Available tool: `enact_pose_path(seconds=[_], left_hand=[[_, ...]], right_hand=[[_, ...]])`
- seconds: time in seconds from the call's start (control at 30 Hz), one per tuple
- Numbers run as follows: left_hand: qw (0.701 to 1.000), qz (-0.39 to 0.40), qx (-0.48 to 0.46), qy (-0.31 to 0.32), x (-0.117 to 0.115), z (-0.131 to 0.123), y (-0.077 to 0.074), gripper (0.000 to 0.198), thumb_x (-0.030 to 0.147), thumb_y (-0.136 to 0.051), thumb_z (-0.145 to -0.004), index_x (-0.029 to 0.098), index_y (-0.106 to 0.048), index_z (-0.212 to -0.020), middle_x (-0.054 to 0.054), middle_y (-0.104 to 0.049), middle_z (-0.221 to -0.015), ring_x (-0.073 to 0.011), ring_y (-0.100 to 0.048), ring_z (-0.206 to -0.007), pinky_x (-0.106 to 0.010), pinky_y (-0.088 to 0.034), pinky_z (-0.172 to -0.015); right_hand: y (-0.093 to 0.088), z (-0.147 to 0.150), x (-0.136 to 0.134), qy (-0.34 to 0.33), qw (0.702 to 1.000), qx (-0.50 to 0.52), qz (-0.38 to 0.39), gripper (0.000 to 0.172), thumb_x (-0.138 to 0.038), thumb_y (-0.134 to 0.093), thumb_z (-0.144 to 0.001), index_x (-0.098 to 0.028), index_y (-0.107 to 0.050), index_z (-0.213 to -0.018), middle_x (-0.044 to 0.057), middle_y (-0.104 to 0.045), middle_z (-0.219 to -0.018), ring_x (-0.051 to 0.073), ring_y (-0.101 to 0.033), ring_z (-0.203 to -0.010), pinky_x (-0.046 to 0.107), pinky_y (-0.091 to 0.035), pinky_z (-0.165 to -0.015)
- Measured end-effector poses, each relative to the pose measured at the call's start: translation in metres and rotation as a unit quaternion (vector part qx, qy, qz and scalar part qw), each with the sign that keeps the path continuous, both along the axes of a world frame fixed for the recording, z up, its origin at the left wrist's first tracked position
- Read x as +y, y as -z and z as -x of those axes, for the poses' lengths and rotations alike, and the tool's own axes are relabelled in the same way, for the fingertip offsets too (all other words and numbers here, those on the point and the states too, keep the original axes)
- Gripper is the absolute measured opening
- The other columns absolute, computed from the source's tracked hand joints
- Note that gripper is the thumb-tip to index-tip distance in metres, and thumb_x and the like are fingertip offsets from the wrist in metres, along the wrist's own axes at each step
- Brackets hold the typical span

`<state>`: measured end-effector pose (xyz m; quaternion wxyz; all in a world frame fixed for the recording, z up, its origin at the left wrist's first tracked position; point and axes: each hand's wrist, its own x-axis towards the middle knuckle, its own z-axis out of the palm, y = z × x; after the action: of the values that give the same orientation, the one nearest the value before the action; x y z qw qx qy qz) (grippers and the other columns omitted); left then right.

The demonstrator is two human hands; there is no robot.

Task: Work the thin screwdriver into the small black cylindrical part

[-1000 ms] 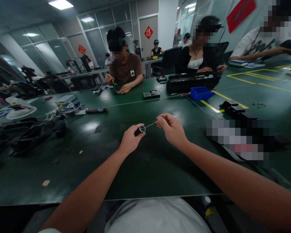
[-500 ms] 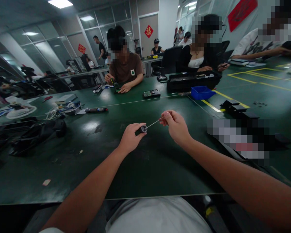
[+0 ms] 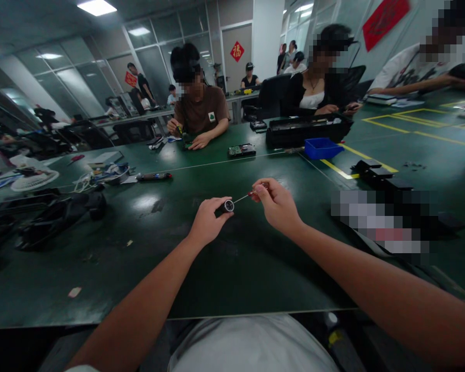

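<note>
A small black cylinder (image 3: 225,207) with a bright silver ring at its end is held just above the green bench (image 3: 232,274), in front of the person's chest and between the two hands. Its ringed end faces right and a little toward the camera, and its short body runs back to the left into the fingers. A thin screwdriver (image 3: 242,197) meets that ringed end. Its long axis lies almost level, rising slightly from the tip at the cylinder up and to the right, where a reddish handle shows at the fingertips. The left hand (image 3: 208,223) is curled nearly closed, pinching the cylinder between thumb and forefinger with the other fingers folded under. The right hand (image 3: 278,207) is also mostly closed, pinching the screwdriver's handle between thumb and fingertips with the knuckles turned up. Both forearms reach out over the bench edge. Farther off on the bench lie a dark pen-shaped tool (image 3: 154,176) to the left, a circuit board (image 3: 242,151) straight ahead, and a blue tray (image 3: 322,149) beside a long black case (image 3: 306,132). A person in a brown shirt (image 3: 201,112) works at the far side.
</note>
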<state>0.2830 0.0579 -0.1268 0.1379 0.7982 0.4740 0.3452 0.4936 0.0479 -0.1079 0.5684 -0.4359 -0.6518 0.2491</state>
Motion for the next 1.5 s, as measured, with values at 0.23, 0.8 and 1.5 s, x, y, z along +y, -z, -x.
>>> enact_pose_path(seconds=[0.23, 0.8, 1.5], left_hand=[[1.0, 0.015, 0.009, -0.009, -0.002, 0.0, -0.002, 0.04, 0.019, -0.073, -0.084, 0.025, -0.065, -0.123, -0.004, -0.069, -0.12, -0.0234, -0.06, -0.111, -0.042, -0.044, -0.101], [1.0, 0.007, 0.019, 0.006, 0.001, 0.002, 0.004, 0.04, 0.024, -0.073, -0.084, 0.027, -0.065, -0.123, -0.004, -0.069, -0.119, -0.024, -0.061, -0.109, -0.043, -0.044, -0.099], [0.998, 0.03, 0.046, 0.007, 0.005, 0.008, -0.002, 0.041, 0.023, -0.069, -0.086, 0.027, -0.063, -0.127, -0.004, -0.067, -0.122, -0.0248, -0.058, -0.113, -0.045, -0.042, -0.104]], right_hand=[[-0.006, -0.002, -0.003, 0.002, 0.999, -0.03, 0.02, 0.023, -0.04, -0.053, -0.096, -0.02, -0.064, -0.093, 0.003, -0.07, -0.076, 0.016, -0.066, -0.069, 0.03, -0.05, -0.065], [-0.011, -0.001, -0.008, 0.028, 0.985, -0.168, -0.013, 0.024, -0.036, -0.046, -0.098, -0.021, -0.062, -0.09, 0.001, -0.065, -0.068, 0.017, -0.058, -0.058, 0.031, -0.038, -0.058], [0.011, -0.002, 0.017, -0.035, 0.979, 0.163, 0.116, 0.026, -0.046, -0.057, -0.091, -0.021, -0.058, -0.088, 0.001, -0.064, -0.077, 0.015, -0.061, -0.067, 0.032, -0.051, -0.065]])
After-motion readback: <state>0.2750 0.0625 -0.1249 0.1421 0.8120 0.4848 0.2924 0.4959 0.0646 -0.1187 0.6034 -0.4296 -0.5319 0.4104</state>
